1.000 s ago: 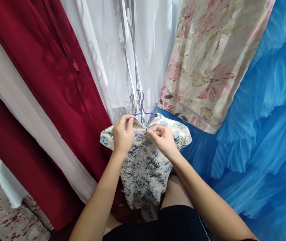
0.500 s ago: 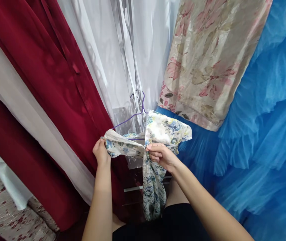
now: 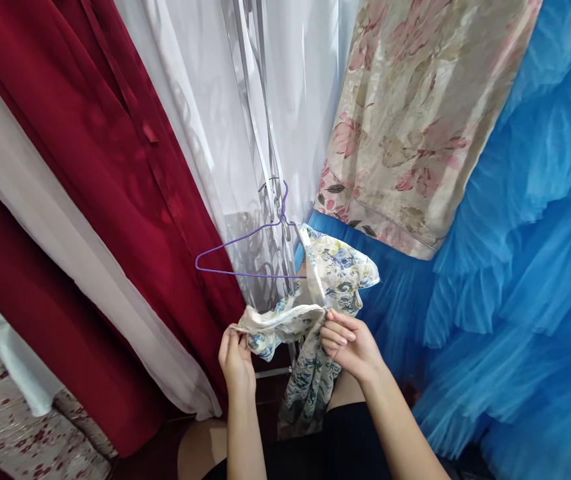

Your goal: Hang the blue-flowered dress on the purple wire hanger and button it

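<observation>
A small blue-flowered white garment (image 3: 333, 273) hangs half off a purple wire hanger (image 3: 245, 257). Its right shoulder still sits on the hanger, while the left side has come down below it. My left hand (image 3: 237, 357) pinches the loose left shoulder of the garment, fingers closed on the cloth. My right hand (image 3: 350, 343) grips the garment's middle just below the hanger's right end. The hanger's left arm is bare. Its hook hangs among white ribbons (image 3: 265, 153) on a rack I cannot see.
A dark red dress (image 3: 90, 167) hangs at the left and a sheer white one (image 3: 205, 107) behind the hanger. A cream garment with pink flowers (image 3: 415, 120) and a blue ruffled tulle skirt (image 3: 525, 267) fill the right. My knees in black shorts (image 3: 345, 447) show below.
The garment's left shoulder has come off the hanger. My left hand pulled it down and inward, and my right hand dropped lower. The hanger's left arm now shows bare.
</observation>
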`<state>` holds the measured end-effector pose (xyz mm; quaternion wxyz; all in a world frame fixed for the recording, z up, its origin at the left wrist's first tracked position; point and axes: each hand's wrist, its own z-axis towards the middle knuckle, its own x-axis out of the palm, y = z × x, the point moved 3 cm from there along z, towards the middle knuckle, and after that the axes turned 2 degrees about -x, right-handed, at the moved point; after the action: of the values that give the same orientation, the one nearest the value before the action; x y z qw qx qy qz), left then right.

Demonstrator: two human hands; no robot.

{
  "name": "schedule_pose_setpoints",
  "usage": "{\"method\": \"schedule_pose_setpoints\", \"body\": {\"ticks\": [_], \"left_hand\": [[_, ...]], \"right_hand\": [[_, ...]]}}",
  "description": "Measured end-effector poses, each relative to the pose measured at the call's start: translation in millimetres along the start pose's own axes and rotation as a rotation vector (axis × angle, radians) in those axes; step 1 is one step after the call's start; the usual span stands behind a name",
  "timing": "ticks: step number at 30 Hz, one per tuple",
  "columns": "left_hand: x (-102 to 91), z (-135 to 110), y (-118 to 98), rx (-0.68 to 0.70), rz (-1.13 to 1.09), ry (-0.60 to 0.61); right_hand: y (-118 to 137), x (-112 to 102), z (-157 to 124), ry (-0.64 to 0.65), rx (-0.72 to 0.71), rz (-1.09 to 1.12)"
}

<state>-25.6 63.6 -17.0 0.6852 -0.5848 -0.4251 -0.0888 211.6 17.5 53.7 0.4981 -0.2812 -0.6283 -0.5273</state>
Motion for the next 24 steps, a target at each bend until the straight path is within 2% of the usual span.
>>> {"method": "schedule_pose_setpoints", "body": {"ticks": [4, 9, 12, 16, 18, 20, 24], "left_hand": [[26.8, -27.2, -5.3, -0.022, 0.023, 0.147], [55.5, -63.6, -13.0, 0.008, 0.139, 0.371], [66.5, -82.2, -18.5, 0.058, 0.166, 0.425], [82.6, -105.1, -29.6, 0.068, 0.186, 0.506], [91.2, -116.5, -34.9, 0.052, 0.181, 0.570], [98.7, -127.1, -39.4, 0.058, 0.189, 0.621], [108.2, -142.3, -43.8, 0.107, 0.279, 0.672]], "right_hand": [[20.1, -23.6, -23.7, -0.091, -0.133, 0.165], [44.0, -49.4, -42.5, -0.240, -0.337, 0.189], [43.2, -53.1, -44.3, -0.393, -0.463, 0.080], [33.4, -40.9, -47.0, -0.579, -0.755, -0.214], [27.6, -28.8, -47.4, -0.558, -0.823, -0.394], [20.8, -16.1, -46.2, -0.485, -0.796, -0.581], [-1.3, 4.1, -40.0, -0.250, -0.522, -0.792]]}}
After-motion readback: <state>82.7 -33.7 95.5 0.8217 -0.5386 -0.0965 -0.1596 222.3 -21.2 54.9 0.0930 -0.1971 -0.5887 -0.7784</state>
